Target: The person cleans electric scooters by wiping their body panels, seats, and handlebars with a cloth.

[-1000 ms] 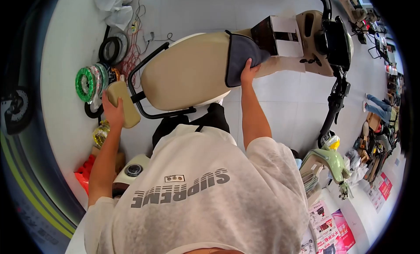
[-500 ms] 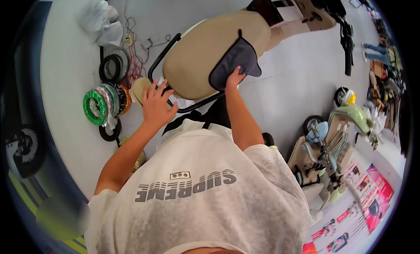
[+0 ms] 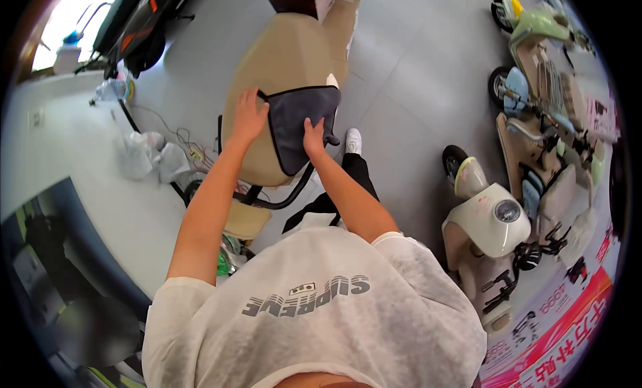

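Note:
A dark grey fabric piece with black edging (image 3: 294, 124) lies across the tan scooter seat (image 3: 284, 50). My right hand (image 3: 314, 137) grips its right part, thumb on top and the other fingers largely hidden. At the fabric's left corner, my left hand (image 3: 249, 118) rests on the seat with its fingers stretched out; its thumb is close to the black edging. Just below the seat's near end curves a black tubular rail (image 3: 267, 204). Under it, a smaller tan pad (image 3: 247, 222) shows beside my left forearm.
A dark box (image 3: 294, 0) stands beyond the seat. Several scooters, including a cream one (image 3: 491, 217), are parked at the right. Plastic bags (image 3: 150, 154) and cables lie by the left wall. A dark scooter (image 3: 144, 33) stands at the far left.
My left hand has moved from the rail end of the seat to the fabric's left corner. The fabric now lies spread wider, with my right hand still gripping it. The view has turned.

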The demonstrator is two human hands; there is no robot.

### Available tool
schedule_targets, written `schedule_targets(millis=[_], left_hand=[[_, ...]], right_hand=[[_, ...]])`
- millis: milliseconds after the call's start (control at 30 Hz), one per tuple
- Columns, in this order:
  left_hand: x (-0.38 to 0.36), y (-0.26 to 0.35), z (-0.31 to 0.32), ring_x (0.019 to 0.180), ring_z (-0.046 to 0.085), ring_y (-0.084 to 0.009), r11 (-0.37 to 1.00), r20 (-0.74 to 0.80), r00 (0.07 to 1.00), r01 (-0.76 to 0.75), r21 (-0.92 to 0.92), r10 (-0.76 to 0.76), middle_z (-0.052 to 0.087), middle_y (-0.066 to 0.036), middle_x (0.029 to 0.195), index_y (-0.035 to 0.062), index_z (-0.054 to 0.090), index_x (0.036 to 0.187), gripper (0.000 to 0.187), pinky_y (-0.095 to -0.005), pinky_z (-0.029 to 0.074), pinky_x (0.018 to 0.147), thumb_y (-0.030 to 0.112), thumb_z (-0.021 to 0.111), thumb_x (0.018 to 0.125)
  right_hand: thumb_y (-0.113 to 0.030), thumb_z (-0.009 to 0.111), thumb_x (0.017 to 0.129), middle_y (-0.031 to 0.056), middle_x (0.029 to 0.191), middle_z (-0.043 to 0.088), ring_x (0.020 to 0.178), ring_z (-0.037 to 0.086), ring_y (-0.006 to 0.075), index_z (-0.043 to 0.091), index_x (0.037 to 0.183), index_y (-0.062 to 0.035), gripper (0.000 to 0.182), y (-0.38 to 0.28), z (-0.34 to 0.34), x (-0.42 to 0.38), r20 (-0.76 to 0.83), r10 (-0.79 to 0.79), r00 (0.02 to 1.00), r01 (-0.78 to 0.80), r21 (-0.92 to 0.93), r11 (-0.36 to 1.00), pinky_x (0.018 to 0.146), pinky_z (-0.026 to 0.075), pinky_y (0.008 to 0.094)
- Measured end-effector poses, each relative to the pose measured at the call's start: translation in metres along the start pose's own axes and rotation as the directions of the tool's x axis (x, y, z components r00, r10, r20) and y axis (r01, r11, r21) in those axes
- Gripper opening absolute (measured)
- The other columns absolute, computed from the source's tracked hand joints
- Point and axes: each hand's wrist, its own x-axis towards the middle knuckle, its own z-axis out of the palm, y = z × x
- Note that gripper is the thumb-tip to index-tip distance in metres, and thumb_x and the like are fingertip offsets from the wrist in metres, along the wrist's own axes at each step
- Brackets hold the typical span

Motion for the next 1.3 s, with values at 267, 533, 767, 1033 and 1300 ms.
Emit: schedule_targets(millis=[267, 533, 767, 1033, 1300], left_hand=[[0.084, 0.004, 0.049, 0.146, 0.016, -0.044, 0.937, -0.064, 0.982, -0.148, 0.317, 0.177, 0.022, -0.017, 0.159, 0.0172, 0.034, 0.151, 0.058, -0.0565, 0.01, 0.117, 0.032, 0.049, 0.097], [0.08, 0.023, 0.05, 0.146, 0.017, -0.0422, 0.965, -0.126, 0.983, -0.099, 0.243, 0.133, 0.025, -0.017, 0.159, 0.0145, 0.038, 0.15, 0.056, -0.0558, 0.009, 0.117, 0.028, 0.044, 0.095], [0.078, 0.02, 0.059, 0.142, 0.024, -0.0448, 0.913, -0.234, 0.944, -0.128, 0.386, 0.231, 0.029, -0.02, 0.156, 0.0092, 0.04, 0.148, 0.056, -0.0563, 0.015, 0.115, 0.025, 0.041, 0.094], [0.077, 0.016, 0.057, 0.141, 0.026, -0.0462, 0.883, -0.214, 0.944, -0.132, 0.451, 0.251, 0.032, -0.022, 0.153, 0.0093, 0.041, 0.147, 0.055, -0.0548, 0.019, 0.115, 0.025, 0.042, 0.094], [0.082, -0.001, 0.065, 0.138, 0.031, -0.0454, 0.885, -0.311, 0.886, -0.194, 0.424, 0.344, 0.037, -0.02, 0.151, 0.014, 0.046, 0.144, 0.055, -0.0553, 0.019, 0.115, 0.028, 0.047, 0.091]], right_hand=[[-0.05, 0.037, 0.101, 0.0237, 0.16, 0.009, 0.148, 0.008, 0.0401, 0.02, 0.153, -0.0027, 0.072, -0.012, -0.003, 0.085, -0.081, -0.058, 0.995, 0.039, -0.217, 0.975, 0.12, 0.01, 0.0445], [-0.047, 0.044, 0.1, 0.0164, 0.137, 0.055, 0.126, 0.05, 0.0311, 0.048, 0.14, -0.0054, 0.057, 0.03, -0.01, 0.232, 0.012, -0.076, 0.997, 0.075, -0.351, 0.933, 0.107, 0.034, 0.0407], [-0.036, 0.051, 0.097, 0.012, 0.123, 0.062, 0.111, 0.057, 0.0289, 0.057, 0.127, -0.0025, 0.046, 0.032, -0.013, 0.273, 0.078, -0.083, 0.993, 0.104, -0.316, 0.943, 0.1, 0.039, 0.0398], [-0.036, 0.051, 0.097, 0.0117, 0.121, 0.062, 0.11, 0.058, 0.0287, 0.057, 0.126, -0.0031, 0.044, 0.097, -0.035, 0.21, -0.045, -0.013, 0.999, 0.002, -0.23, 0.973, 0.099, 0.039, 0.0399], [-0.036, 0.051, 0.097, 0.0114, 0.119, 0.062, 0.108, 0.058, 0.0286, 0.057, 0.125, -0.0038, 0.043, 0.218, 0.016, 0.073, -0.161, 0.215, 0.963, -0.23, -0.079, 0.97, 0.098, 0.039, 0.04]])
